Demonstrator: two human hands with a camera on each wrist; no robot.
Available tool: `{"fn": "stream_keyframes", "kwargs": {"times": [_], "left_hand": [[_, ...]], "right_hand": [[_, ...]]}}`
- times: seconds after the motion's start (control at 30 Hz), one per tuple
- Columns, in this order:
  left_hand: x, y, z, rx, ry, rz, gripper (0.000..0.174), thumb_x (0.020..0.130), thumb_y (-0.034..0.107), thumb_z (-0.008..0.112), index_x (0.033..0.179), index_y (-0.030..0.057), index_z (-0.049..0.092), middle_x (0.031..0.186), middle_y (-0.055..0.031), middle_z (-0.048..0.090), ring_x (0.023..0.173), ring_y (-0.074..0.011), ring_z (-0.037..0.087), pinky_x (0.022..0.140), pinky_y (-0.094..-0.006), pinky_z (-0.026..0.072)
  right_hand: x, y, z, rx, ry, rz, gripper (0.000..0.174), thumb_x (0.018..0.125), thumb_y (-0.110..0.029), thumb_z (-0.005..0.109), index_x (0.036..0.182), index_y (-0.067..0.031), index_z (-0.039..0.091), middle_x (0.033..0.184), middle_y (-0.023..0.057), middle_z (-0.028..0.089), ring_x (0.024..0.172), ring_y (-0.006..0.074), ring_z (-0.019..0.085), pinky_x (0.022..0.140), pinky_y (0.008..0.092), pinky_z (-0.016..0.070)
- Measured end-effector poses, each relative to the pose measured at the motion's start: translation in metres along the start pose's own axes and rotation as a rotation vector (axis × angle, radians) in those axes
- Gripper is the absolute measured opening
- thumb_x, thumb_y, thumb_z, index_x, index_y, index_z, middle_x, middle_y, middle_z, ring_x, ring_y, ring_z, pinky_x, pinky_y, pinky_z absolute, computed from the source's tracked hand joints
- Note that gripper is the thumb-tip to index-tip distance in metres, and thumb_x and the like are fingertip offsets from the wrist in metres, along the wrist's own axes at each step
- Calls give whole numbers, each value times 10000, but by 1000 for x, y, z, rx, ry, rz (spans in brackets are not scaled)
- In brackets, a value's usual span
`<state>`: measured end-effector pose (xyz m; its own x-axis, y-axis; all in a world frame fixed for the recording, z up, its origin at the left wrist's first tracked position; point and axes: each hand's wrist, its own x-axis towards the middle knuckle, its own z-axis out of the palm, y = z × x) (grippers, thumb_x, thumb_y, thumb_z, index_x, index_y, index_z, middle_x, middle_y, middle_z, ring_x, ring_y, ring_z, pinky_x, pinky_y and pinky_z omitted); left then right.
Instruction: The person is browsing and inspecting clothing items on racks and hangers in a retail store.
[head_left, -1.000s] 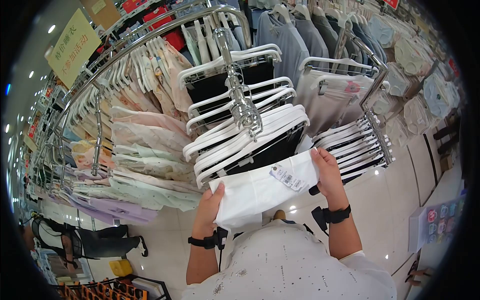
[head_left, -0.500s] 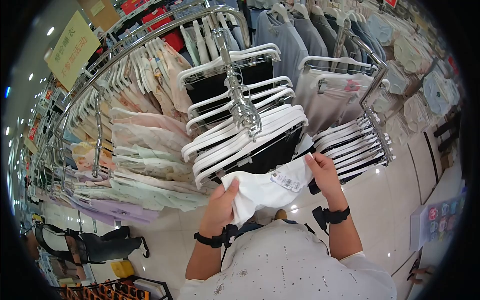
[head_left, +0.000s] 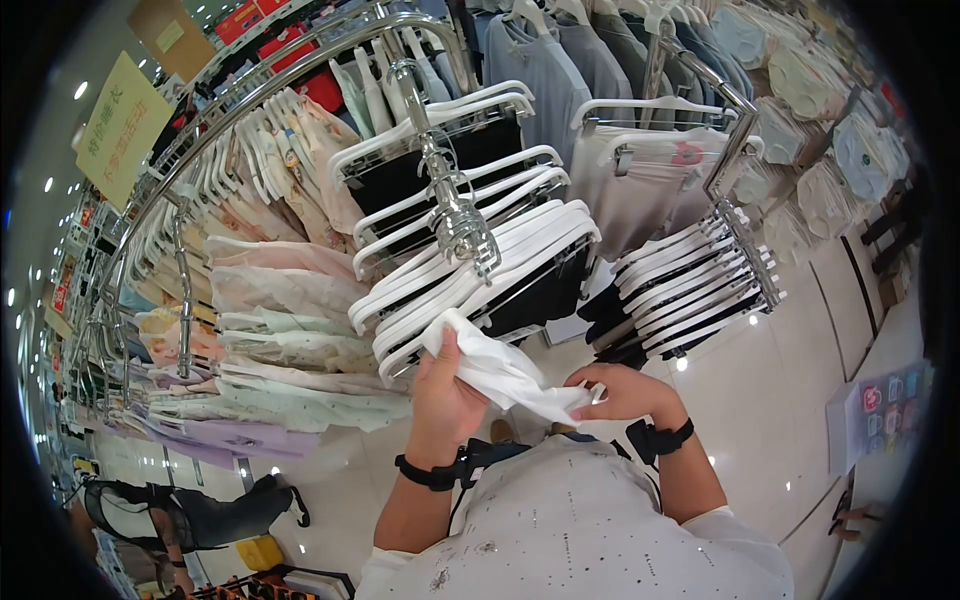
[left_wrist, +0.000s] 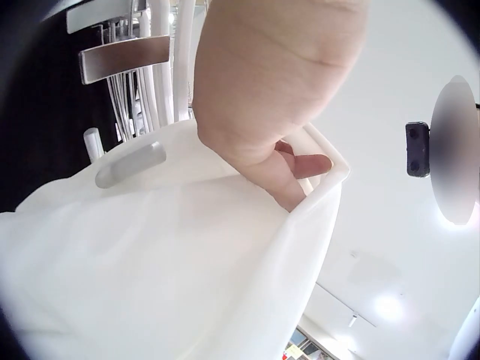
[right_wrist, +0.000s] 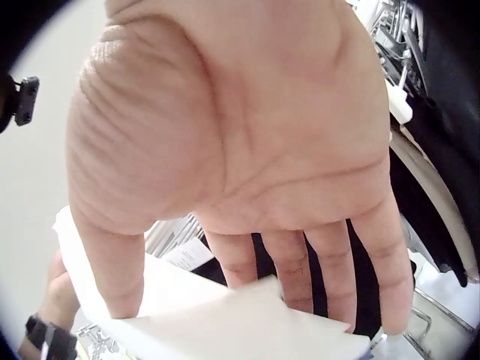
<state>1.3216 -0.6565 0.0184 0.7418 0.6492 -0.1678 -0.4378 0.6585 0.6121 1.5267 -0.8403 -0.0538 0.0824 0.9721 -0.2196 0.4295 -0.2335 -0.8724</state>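
A folded white garment [head_left: 500,368] slants between both hands in front of the chest, its upper end near the hangers. My left hand [head_left: 450,402] grips that upper end, thumb on the near face. In the left wrist view the fingers curl over the garment's edge [left_wrist: 322,195]. At the lower right end my right hand [head_left: 632,392] pinches the cloth between thumb and fingers. In the right wrist view the thumb lies on one side of the white cloth [right_wrist: 195,322], with the fingers spread along the other. The price tag seen earlier is hidden.
Just beyond the hands, white hangers [head_left: 480,275] with black garments hang from a chrome arm [head_left: 440,170]. More white hangers [head_left: 690,285] stand at the right. Pastel clothes [head_left: 290,320] fill the left rack. A person [head_left: 190,515] bends at lower left near a yellow object [head_left: 260,552].
The garment was stretched level, tag showing; it now slants and bunches narrower. My left hand has moved up slightly; the right has come down and inward. The view has shifted a little.
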Motion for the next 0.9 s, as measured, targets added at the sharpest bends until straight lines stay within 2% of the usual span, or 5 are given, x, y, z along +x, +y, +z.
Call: {"fn": "stream_keyframes", "kwargs": {"times": [0.17, 0.37, 0.47, 0.7, 0.9], "left_hand": [[1, 3, 6, -13, 19, 58, 306, 1065, 318, 496, 1252, 76, 520, 1115, -80, 636, 1043, -234, 645, 915, -450, 541], [5, -4, -7, 339, 103, 197, 311, 1045, 215, 562, 1296, 38, 511, 1155, -74, 627, 1034, -185, 633, 915, -371, 538], [6, -6, -8, 750, 95, 205, 326, 977, 121, 668, 1261, 38, 530, 1120, -49, 610, 983, -127, 598, 859, -293, 521], [2, -21, -11, 1232, -306, 90, 492, 744, 304, 887, 1112, 57, 672, 896, -63, 694, 768, -128, 612, 720, -288, 517], [-3, -28, -8, 1372, -303, 52, 306, 782, 228, 841, 978, 20, 732, 820, -94, 713, 662, -120, 612, 651, -271, 503]], "right_hand": [[1, 21, 11, 24, -77, -41, 381, 846, -345, 774, 1029, -20, 697, 969, 132, 698, 878, 249, 643, 808, 342, 509], [4, 9, 6, 330, -3, -9, 185, 932, -180, 699, 869, -8, 671, 678, -15, 604, 640, 71, 518, 609, 252, 432], [12, -4, 2, 529, 6, 4, 221, 975, -179, 676, 824, -21, 646, 701, -64, 538, 661, 24, 434, 586, 227, 378], [38, -21, 19, 551, 171, 28, 465, 1025, -331, 612, 662, -60, 510, 636, -100, 415, 603, 18, 336, 501, 236, 298], [47, -37, 28, 619, 220, 34, 454, 1043, -323, 580, 680, -53, 541, 644, -108, 431, 617, 15, 338, 520, 238, 314]]}}
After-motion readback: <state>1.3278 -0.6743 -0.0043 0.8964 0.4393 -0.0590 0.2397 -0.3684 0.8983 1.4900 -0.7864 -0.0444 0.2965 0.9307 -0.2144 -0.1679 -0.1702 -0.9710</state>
